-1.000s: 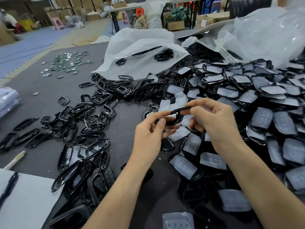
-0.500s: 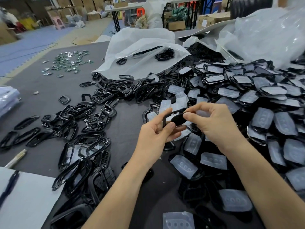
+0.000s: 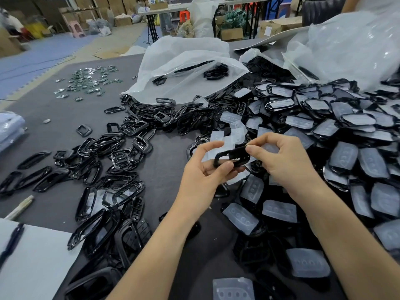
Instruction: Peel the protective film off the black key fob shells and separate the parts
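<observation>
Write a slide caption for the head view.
Left hand and right hand pinch a black key fob shell over the table.

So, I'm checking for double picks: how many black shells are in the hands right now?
1. The black shell sits between both hands: left hand grips its left end, right hand pinches its right end. Palms could hide another.

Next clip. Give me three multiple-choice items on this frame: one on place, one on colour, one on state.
1. Where do the film-covered shells mostly lie? A) person's right B) person's left C) the floor
2. What colour is the held shell? A) white B) black C) green
3. How is the held shell supported? A) lying loose B) in one hand C) pinched by both hands
Key: 1 A, they heap up beyond the right hand; 2 B, glossy black; 3 C, left hand and right hand each pinch an end.
</observation>
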A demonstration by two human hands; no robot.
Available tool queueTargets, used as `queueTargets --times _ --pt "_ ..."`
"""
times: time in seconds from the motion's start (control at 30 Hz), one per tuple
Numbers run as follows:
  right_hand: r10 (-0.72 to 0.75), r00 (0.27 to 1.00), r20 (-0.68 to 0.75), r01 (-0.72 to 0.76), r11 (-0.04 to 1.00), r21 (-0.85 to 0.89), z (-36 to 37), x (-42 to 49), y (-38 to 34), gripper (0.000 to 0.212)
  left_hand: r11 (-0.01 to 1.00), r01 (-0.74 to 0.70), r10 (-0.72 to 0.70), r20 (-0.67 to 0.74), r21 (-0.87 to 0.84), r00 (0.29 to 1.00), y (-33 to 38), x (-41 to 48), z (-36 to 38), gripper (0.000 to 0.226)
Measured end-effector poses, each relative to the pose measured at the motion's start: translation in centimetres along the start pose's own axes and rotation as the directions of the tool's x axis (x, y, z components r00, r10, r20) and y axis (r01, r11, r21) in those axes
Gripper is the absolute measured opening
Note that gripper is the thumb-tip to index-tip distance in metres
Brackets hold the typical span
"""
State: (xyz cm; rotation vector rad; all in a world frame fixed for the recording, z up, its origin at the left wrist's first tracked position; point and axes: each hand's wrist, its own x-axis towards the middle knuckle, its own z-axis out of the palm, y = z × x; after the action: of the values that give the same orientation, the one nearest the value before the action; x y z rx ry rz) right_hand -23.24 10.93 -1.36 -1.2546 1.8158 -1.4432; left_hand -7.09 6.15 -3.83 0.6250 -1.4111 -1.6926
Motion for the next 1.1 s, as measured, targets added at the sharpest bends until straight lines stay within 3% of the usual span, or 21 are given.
queueTargets --times 0.23,0.33,0.43,0.67,0.9,1.1 --pt "-0.007 0.982 0.191 0.013 0.999 -0.029 0.4 -0.2 -0.2 0.011 0.976 -0.06 0.086 -0.115 0.208 0.99 -0.6 0.5 -0.5 0.026" --pt "-0.014 0.965 0.264 -0.009 0.996 0.087 0.5 -0.5 -0.8 0.011 0.989 -0.029 0.049 -0.133 0.145 0.99 -0.7 0.5 -0.7 0.029" --pt "-0.026 0.972 0.235 -0.002 0.993 0.12 0.5 -0.5 -1.0 0.011 0.999 0.009 -0.004 -0.127 0.039 0.992 -0.7 0.5 -0.8 0.031" --pt "-0.053 0.966 0.254 0.043 0.998 0.048 0.9 -0.7 -0.6 0.012 0.995 0.08 -0.073 -0.12 0.06 0.99 -0.4 0.4 -0.6 0.032" --pt "-0.137 0.981 0.138 0.161 0.97 -0.181 1.6 -1.2 -0.9 0.008 0.99 0.136 -0.136 -0.028 0.026 0.99 -0.7 0.4 -0.8 0.068" --pt "-0.194 0.971 0.138 0.216 0.961 -0.172 2.1 -1.8 -1.3 0.008 0.99 0.137 -0.136 -0.01 0.04 0.991 -1.0 0.5 -0.9 0.075"
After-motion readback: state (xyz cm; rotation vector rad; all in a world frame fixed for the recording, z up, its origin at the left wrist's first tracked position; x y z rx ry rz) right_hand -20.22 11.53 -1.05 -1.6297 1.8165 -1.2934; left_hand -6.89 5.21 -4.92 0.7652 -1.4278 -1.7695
